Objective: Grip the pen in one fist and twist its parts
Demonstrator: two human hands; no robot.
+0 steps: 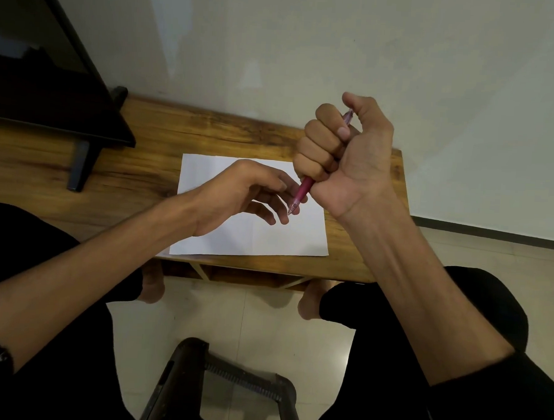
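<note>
right hand (pixel 346 155): fist grip round the pen (pixel 316 167), all four fingers wrapped over the barrel, thumb up over the top end by the clicker. Full wrap, no gap showing. Looks like a thumb-press hold, not a writing hold.

pen: pink translucent barrel, tilted, tip down-left and button end up-right. Held in the air above the paper (pixel 252 234) — the tip is not on the sheet.

left hand (pixel 247 192): fingers relaxed and loosely spread, holding nothing. Fingertips sit right at the pen tip; touching or just short, I can't tell from here. Hovers over the middle of the paper, palm turned down and inward. My read: placed there to meet the tip.

paper: one white sheet, blank as far as it shows, flat on the table (pixel 136 167) near the front edge, square to the person. Nothing pins it down.

table: low wooden top against the wall. Open shelf under the front edge — what is in it is too dark to tell.

monitor (pixel 45 79): dark screen on a stand at the far left of the table, well apart from the paper.

containers: none in view apart from that shelf.

stool frame (pixel 228 377): dark metal, on the tiled floor between the person's knees.
</note>
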